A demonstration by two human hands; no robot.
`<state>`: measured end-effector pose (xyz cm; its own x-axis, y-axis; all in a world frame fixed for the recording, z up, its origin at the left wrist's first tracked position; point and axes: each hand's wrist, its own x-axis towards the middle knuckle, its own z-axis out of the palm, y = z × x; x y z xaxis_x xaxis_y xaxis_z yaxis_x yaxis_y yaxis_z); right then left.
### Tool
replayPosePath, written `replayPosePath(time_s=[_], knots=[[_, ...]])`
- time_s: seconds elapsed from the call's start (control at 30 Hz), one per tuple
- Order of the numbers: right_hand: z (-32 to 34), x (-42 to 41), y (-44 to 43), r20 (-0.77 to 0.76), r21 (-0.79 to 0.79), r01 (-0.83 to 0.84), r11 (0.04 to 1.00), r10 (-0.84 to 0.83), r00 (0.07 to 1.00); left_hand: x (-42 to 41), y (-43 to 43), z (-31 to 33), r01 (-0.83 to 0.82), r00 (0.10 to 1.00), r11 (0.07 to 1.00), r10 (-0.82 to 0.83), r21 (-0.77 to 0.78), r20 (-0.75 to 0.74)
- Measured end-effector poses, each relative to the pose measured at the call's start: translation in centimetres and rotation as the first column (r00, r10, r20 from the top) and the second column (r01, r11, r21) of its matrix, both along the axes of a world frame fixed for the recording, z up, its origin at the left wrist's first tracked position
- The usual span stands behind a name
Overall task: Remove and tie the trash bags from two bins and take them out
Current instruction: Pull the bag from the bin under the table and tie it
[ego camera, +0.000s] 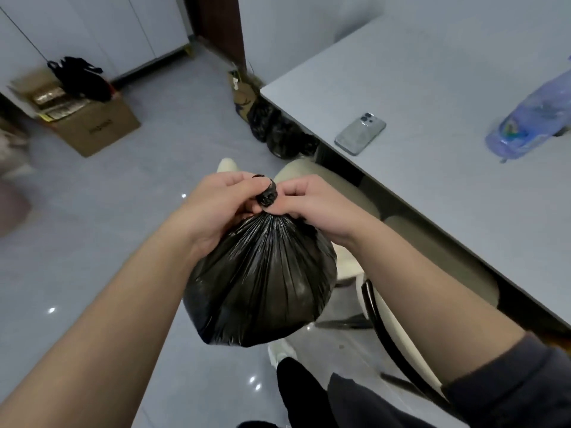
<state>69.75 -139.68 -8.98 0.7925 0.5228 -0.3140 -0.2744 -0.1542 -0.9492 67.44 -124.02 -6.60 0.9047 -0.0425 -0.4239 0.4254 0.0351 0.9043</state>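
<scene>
Both hands (216, 205) (312, 202) pinch the full, seemingly knotted trash bag (262, 279).

The trash bag (262, 273) at centre frame is thin, glossy black plastic, finely pleated. Floor tiles (108, 211) shine, polished. The cardboard box (92, 125), upper left, looks matt; the tabletop (432, 103), upper right, smooth and matt.

Both bare forearms reach in from 7 and 4 o'clock, meeting at centre. The left hand (216, 199) and right hand (312, 200) face each other, fingers (296, 188) curled and pinched tight around the knotted neck between them
</scene>
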Motion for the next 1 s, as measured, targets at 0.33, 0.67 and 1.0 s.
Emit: replayPosePath(time_s=[0.33, 0.67, 1.0], knots=[[0.9, 12.6, 11.5, -0.055, 0.06, 0.126, 0.99, -0.123, 0.991, 13.5, 11.1, 0.8, 0.015, 1.0, 1.0, -0.015, -0.002, 0.023], [-0.2, 24.3, 25.3, -0.03, 0.108, 0.354, 0.929, -0.353, 0.935, 28.6, 24.3, -0.4, 0.2, 0.979, 0.979, -0.201, 0.032, 0.045], [-5.3, 37.6, 31.5, 0.048, 0.094, 0.486, 0.869, -0.491, 0.87, 43.7, 30.2, -3.8, 0.359, 0.933, 0.928, -0.358, 0.105, -0.029]])
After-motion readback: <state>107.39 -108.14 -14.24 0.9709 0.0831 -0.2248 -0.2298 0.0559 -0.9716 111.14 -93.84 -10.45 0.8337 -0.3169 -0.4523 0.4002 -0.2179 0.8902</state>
